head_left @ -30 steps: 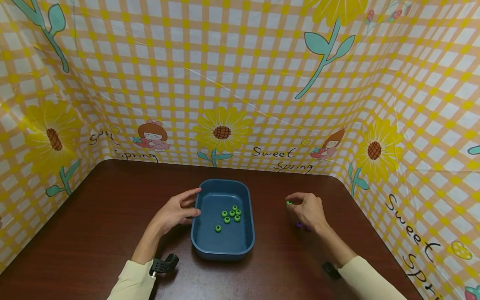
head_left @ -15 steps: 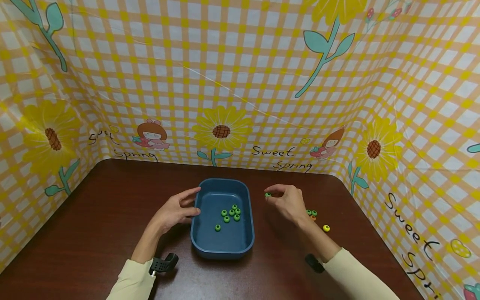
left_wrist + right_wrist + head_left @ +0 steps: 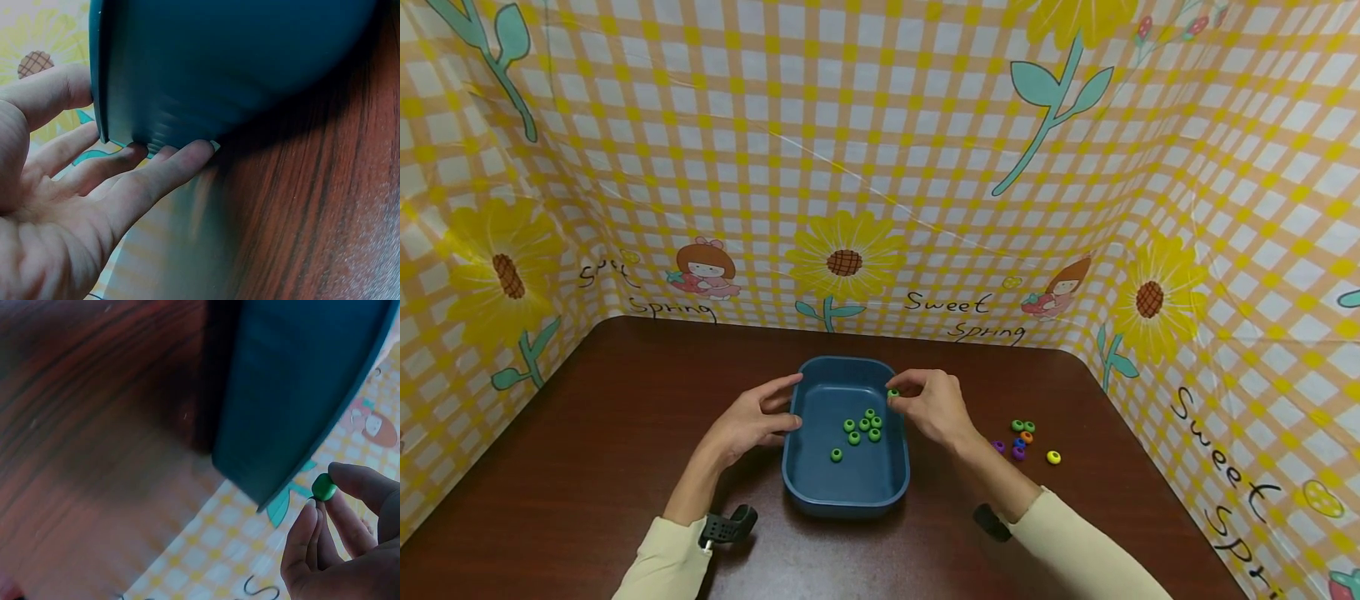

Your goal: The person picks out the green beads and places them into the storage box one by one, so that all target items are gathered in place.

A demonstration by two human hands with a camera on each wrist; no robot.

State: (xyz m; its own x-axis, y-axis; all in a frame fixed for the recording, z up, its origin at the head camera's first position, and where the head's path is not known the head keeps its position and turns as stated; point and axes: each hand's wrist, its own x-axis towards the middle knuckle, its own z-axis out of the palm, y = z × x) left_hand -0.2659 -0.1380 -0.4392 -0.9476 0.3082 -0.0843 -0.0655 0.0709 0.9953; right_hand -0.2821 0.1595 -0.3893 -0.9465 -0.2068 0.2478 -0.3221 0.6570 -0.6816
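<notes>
A blue rectangular tray (image 3: 846, 492) sits on the table, with several green beads (image 3: 864, 425) lying loose on its floor. At its left side my left hand (image 3: 751, 423) touches the rim and outer wall with fairly straight fingers; the left wrist view shows its fingertips (image 3: 199, 151) against the wall. My right hand (image 3: 934, 407) pinches one green bead (image 3: 324, 487) between thumb and fingers, at the tray's right rim. To the right on the table lie two more green beads (image 3: 1022, 426), an orange bead (image 3: 1027, 437), a blue bead (image 3: 1019, 444), purple beads (image 3: 1018, 454) and a yellow bead (image 3: 1054, 457).
The dark brown wooden table (image 3: 587, 433) has a checked, sunflower-patterned cloth (image 3: 880, 167) standing behind it and along both sides. Black bands (image 3: 730, 526) are on both wrists.
My right hand has moved left with the pinched green bead, from the loose beads to the tray's right rim, uncovering the beads on the table. My left hand has stayed put.
</notes>
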